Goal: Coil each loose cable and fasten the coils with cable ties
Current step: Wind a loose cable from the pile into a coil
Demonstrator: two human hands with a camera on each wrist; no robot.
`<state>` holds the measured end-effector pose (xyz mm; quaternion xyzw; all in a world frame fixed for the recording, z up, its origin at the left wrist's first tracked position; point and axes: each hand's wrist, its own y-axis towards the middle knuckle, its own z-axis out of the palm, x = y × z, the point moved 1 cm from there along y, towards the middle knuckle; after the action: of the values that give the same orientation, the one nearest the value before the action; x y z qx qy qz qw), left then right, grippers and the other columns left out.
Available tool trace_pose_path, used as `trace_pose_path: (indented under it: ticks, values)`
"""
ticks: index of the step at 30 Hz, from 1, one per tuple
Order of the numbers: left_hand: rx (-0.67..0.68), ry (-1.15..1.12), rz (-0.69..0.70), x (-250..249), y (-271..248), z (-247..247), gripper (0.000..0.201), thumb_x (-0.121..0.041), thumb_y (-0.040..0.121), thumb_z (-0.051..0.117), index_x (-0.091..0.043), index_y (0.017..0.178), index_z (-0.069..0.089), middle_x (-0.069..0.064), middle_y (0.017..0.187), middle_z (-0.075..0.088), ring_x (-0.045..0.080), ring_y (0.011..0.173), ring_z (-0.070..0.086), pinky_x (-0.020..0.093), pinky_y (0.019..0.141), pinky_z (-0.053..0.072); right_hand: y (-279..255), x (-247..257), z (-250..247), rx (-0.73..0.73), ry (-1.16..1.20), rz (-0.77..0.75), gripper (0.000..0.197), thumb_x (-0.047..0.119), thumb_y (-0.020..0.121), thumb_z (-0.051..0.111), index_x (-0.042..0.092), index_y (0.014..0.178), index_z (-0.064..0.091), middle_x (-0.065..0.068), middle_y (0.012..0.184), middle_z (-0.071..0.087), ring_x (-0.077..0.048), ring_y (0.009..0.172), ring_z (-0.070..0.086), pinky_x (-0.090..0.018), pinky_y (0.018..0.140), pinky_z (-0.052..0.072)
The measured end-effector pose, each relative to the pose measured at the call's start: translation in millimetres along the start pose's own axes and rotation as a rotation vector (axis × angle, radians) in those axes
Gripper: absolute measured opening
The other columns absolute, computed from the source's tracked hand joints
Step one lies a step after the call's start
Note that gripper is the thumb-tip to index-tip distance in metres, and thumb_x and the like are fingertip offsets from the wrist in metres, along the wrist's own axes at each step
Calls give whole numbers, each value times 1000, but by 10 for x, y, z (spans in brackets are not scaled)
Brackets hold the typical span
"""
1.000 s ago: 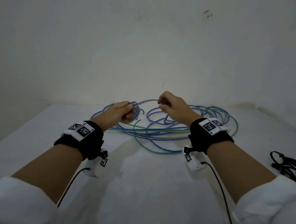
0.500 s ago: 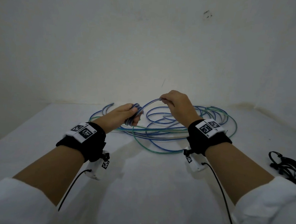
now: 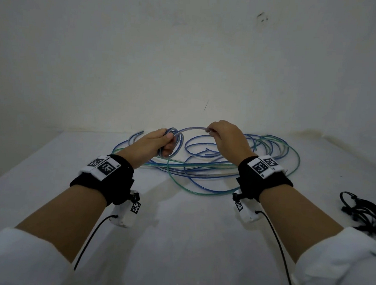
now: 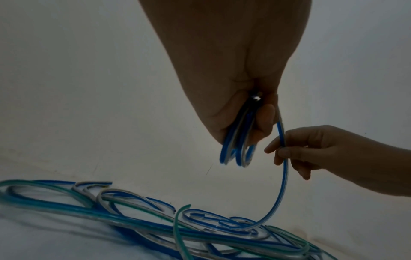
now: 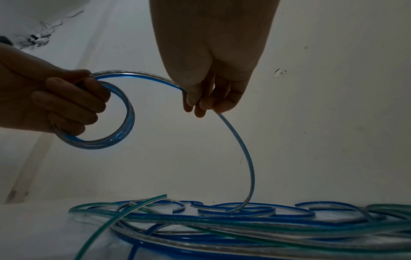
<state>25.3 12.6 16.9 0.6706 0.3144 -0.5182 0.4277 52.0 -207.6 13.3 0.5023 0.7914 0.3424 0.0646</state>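
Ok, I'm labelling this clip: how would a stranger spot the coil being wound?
On the white table lies a loose blue and green cable pile. Above its left side, the left hand grips a small blue coil, the only wound loops held off the table.

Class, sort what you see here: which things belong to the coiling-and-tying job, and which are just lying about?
Job: left hand gripping blue coil; right hand pinching the cable; loose cables; black ties.
Lying about: only the table beneath and the wall.
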Motion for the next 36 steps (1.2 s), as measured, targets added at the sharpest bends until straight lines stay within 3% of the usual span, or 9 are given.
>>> trace_pose_path:
  ticks: [4,7,10,13,16,22,28,33,36]
  values:
    - [-231,-187,66,-53,64,-112,26,-16,102,28,-13,80,43,-8,56,53,8,48,44,16,52,40,-76,-133,-25,22,8,199,17,-1,93,43,3,104,55,-15,94,63,-32,84,57,-41,72,48]
    - [-279,-278,135,-89,92,-85,26,-16,102,28,-11,83,46,-3,64,67,11,53,56,20,57,48,-123,-71,-13,149,44,128,26,-9,87,43,2,106,57,-16,92,63,-31,78,59,-40,65,51]
    - [-201,-299,192,-116,120,27,26,-18,103,24,-12,87,44,9,93,72,18,81,69,25,73,52,-106,23,49,274,84,54,28,-9,85,44,4,102,62,-16,95,61,-26,78,58,-33,66,46]
    - [-195,-245,232,-52,170,80,25,-18,103,24,-7,113,44,14,125,57,21,113,60,26,92,51,-97,119,92,371,89,-8,19,1,93,46,7,99,63,-13,95,56,-17,72,47,-25,68,34]
    - [-258,-15,196,60,215,97,31,-14,102,27,3,126,36,12,133,49,19,119,52,21,93,48,-119,202,91,402,104,-79,12,10,93,53,9,99,62,-3,89,54,-14,77,44,-23,69,30]
    - [-180,739,132,262,158,-1,28,-22,100,35,4,103,46,1,106,66,12,101,59,24,84,41,-125,205,-4,233,222,-55,11,7,86,63,8,93,54,-2,82,58,-4,63,46,-13,59,36]
    - [-38,770,122,242,142,117,21,-13,100,33,4,97,44,4,85,63,9,75,59,8,64,40,-31,231,18,95,82,-188,5,6,85,63,3,86,66,-9,89,60,-20,77,56,-25,71,41]
    - [-89,623,214,216,178,108,13,-9,99,36,-11,90,44,-5,76,61,3,62,54,15,66,44,-10,272,-6,141,68,-239,14,11,90,57,3,91,68,-12,87,65,-26,80,59,-38,74,47]
    - [-46,628,184,244,188,67,19,-12,99,37,-19,83,43,-5,69,53,1,55,45,23,62,40,-7,323,-24,140,99,-246,13,14,91,57,3,95,64,-11,89,64,-22,79,57,-31,73,44]
